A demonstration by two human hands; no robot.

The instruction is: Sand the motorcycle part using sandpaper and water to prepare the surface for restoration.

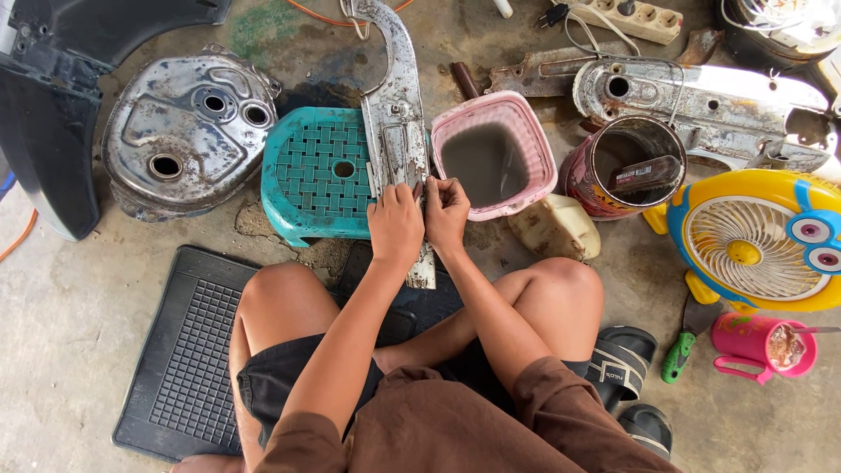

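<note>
While both hands press the long metal cover [399,114] on the teal stool [315,175], left hand [396,223] flat, right hand [447,210] fingers curled, possibly pinching something; cover mostly bare, dark patches remain.

Bare concrete floor [70,289] carried everything. Left of the hands sat a teal stool [315,171] and a dented metal tank [188,127], with a black rubber mat [188,350] nearer the body. Right of them stood a pink basket [498,158], a rusty can [624,166], a yellow fan [753,241] and a pink mug [762,346].
</note>
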